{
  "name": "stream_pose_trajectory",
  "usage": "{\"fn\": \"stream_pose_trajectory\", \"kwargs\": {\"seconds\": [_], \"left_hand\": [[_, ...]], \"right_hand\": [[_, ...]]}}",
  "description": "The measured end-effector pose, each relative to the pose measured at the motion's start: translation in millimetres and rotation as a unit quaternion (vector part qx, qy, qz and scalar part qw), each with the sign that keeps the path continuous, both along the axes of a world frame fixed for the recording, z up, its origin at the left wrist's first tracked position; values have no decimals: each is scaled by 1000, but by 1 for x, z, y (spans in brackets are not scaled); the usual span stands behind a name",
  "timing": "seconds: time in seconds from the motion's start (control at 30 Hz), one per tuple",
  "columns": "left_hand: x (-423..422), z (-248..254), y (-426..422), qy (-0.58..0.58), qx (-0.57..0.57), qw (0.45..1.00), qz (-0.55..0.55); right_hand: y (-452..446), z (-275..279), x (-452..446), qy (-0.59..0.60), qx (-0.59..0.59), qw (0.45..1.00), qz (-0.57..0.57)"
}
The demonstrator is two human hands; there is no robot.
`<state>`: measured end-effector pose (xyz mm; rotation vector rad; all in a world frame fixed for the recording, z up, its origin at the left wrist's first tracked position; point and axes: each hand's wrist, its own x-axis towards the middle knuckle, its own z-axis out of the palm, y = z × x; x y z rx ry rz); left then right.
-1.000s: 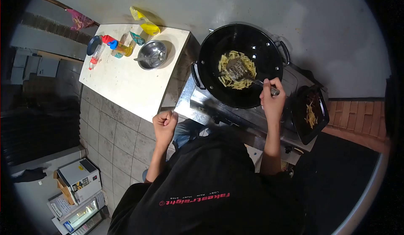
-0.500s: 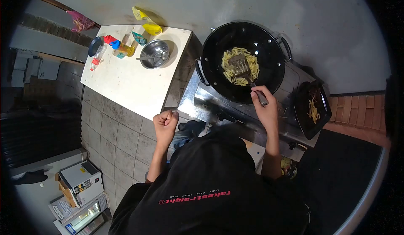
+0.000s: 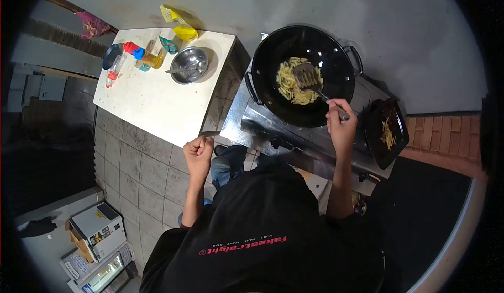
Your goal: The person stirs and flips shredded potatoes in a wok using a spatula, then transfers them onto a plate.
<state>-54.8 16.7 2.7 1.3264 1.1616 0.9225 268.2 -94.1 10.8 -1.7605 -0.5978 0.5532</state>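
Note:
My right hand (image 3: 342, 122) is closed round the handle of a slotted metal spatula (image 3: 308, 78). The spatula's blade rests on pale yellow strips of food (image 3: 290, 86) in a black two-handled wok (image 3: 333, 91), which stands on a metal stove (image 3: 294, 142). My left hand (image 3: 199, 154) is closed in a loose fist with nothing visible in it, near the front corner of the white table (image 3: 152, 101). Right of the wok lies a black tray (image 3: 376, 145) with more yellow strips and some dark pieces.
On the table are a steel bowl (image 3: 184, 78) with a spoon in it, a yellow packet (image 3: 185, 33), a green packet (image 3: 168, 45), an oil bottle (image 3: 151, 59), a clear bottle (image 3: 114, 72) and a dark round dish (image 3: 111, 56). A white appliance (image 3: 98, 225) stands at lower left.
The spatula blade has shifted over the strips towards the right, and my right hand has moved slightly right and up. My left hand, still closed, is a little further left.

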Motion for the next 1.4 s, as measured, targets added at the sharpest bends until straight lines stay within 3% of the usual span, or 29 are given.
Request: {"fn": "stream_pose_trajectory", "kwargs": {"seconds": [0.13,0.2,0.37,0.5,0.67,0.77,0.87,0.9,0.93,0.97,1.1,1.27,1.33,1.4], "left_hand": [[21,9,3,-12,6,1000,-19],[26,12,5,-8,9,999,-44],[45,20,31,-18,19,990,-139],[56,30,51,-4,6,976,-218],[66,25,79,-17,21,948,-317],[59,19,92,-43,21,925,-378],[55,20,105,-44,20,897,-440],[54,9,111,-55,28,892,-448],[51,5,109,-62,31,887,-457],[48,2,108,-40,28,882,-468],[43,-3,90,-77,-1,849,-523],[29,4,49,-149,14,822,-550],[20,8,30,-156,-35,798,-581],[12,0,18,-165,-14,785,-597]], "right_hand": [[-2,-12,0,47,-19,999,4],[-4,-19,-7,-57,12,998,16],[-20,-27,-22,106,33,994,-11],[-29,-19,-38,175,45,981,-74],[-31,-49,-56,183,88,966,-158],[-27,-38,-74,160,102,959,-210],[-31,-19,-98,127,36,956,-263],[-36,-21,-105,-75,-19,944,-320],[-40,-11,-119,-268,-87,890,-358],[-51,3,-139,-198,-31,901,-384],[-86,29,-211,-220,-52,886,-405],[-109,12,-275,-180,-9,897,-404],[-116,13,-292,-74,37,908,-410],[-128,18,-305,-75,34,911,-403]]}}
